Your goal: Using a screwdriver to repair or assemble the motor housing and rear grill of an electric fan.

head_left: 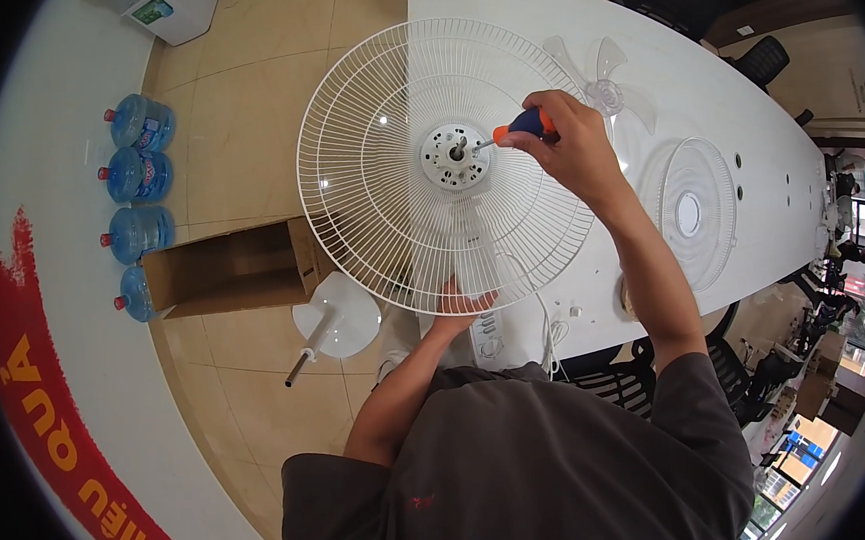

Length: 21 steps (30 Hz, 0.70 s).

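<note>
1. We hold a screwdriver [521, 126] with an orange and blue handle in our right hand [566, 145]; the fingers are curled tight round the handle; its tip meets the round motor hub [456, 156] at the centre of the white wire fan guard [445, 164].
2. Our left hand [458, 303] steadies the guard at its lower rim; the fingers press against the wires from behind, partly hidden, wrapped about the edge.
3. The guard stands tilted at the near end of the long white table [744, 138]; right of the guard lie a clear fan blade [605, 85] and a second white guard [694, 214], flat on the tabletop.
4. Left of the guard, on the tiled floor, sit an open cardboard box [232, 269], a round white fan base [336, 317] with its pole, and blue water bottles [137, 205] along the wall.
</note>
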Tool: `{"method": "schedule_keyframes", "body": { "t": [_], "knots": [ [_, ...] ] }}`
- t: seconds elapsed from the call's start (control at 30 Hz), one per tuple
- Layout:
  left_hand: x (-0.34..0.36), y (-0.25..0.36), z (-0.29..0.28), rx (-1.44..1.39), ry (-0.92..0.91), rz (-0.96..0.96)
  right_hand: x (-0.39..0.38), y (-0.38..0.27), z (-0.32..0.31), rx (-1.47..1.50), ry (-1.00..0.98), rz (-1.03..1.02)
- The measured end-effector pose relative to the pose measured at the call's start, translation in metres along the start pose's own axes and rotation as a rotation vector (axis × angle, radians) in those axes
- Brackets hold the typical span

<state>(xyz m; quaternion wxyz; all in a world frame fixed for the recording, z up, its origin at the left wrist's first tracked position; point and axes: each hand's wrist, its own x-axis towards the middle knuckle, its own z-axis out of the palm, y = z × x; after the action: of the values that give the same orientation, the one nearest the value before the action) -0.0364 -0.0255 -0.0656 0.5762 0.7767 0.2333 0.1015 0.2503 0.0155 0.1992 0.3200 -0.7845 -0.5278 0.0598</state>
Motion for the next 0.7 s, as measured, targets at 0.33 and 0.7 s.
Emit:
{"method": "schedule_keyframes", "body": {
  "t": [0.33,0.7],
  "knots": [
    [0.003,0.013,-0.008,-0.046,-0.017,-0.027,0.009,0.000,0.005,-0.285,0.038,0.026],
    [0.002,0.020,-0.010,0.010,0.012,-0.029,-0.003,0.002,0.003,-0.172,0.064,0.006]
  ]
}}
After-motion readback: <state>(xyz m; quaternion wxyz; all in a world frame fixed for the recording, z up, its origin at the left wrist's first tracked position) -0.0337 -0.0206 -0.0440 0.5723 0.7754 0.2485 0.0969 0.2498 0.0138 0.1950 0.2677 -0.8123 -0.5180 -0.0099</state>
